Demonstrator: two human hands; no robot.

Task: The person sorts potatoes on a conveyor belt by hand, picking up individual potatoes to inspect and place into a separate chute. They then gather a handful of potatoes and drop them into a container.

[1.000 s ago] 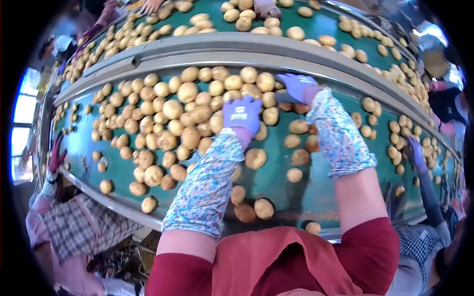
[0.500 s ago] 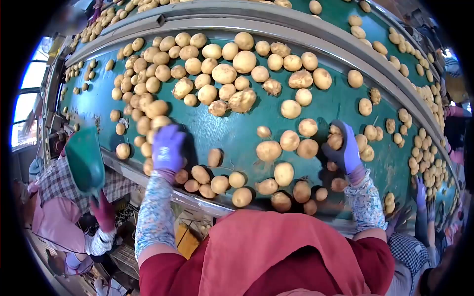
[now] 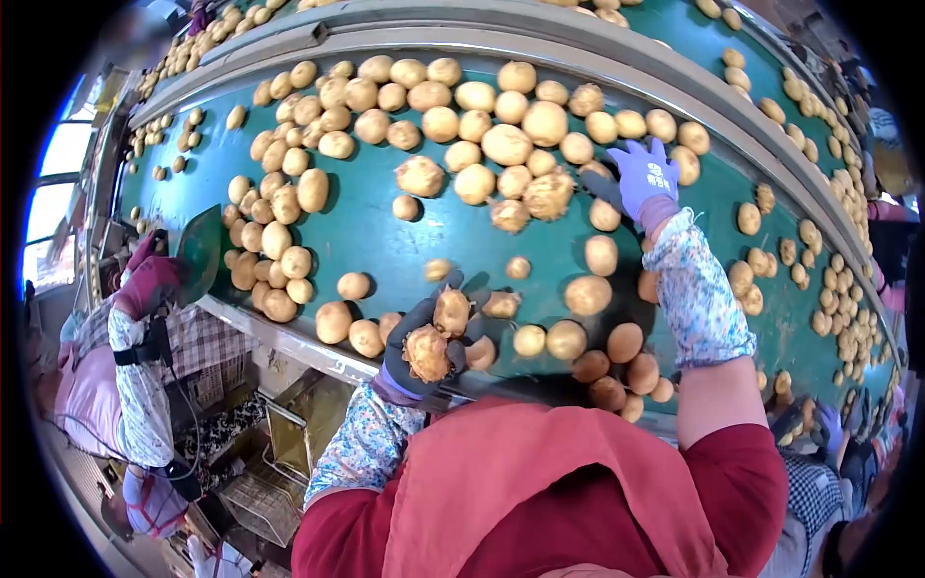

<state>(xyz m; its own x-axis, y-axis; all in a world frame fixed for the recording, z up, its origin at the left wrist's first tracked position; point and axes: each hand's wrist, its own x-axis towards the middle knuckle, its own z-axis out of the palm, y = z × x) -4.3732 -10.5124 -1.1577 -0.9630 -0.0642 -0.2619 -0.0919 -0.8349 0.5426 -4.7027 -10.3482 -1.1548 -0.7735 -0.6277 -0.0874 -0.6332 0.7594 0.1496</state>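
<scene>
Palm up near the belt's front edge, my left hand (image 3: 420, 345) in a purple and dark glove has its fingers curled around two rough, scabby potatoes (image 3: 427, 353). My right hand (image 3: 640, 181), gloved the same way, lies palm down with fingers spread over the far side of the green belt (image 3: 376, 222), touching or close to a round potato (image 3: 604, 215). What is under its palm is hidden. Just left of it lies a knobbly potato (image 3: 548, 196). Smooth yellow potatoes (image 3: 506, 144) crowd the belt's far side, and several more (image 3: 626, 343) sit near my body.
A metal rail (image 3: 540, 48) divides this belt from another with potatoes behind it. At left, a co-worker's gloved hand (image 3: 152, 279) holds a green scoop (image 3: 199, 255) at the belt's edge. Wire baskets (image 3: 260, 501) stand below at left. More co-workers' hands (image 3: 831, 424) are at far right.
My left hand has moved toward my body, turned up and taken hold of rough potatoes. My right hand has reached farther across the belt. The co-worker's scoop has moved to the belt's edge.
</scene>
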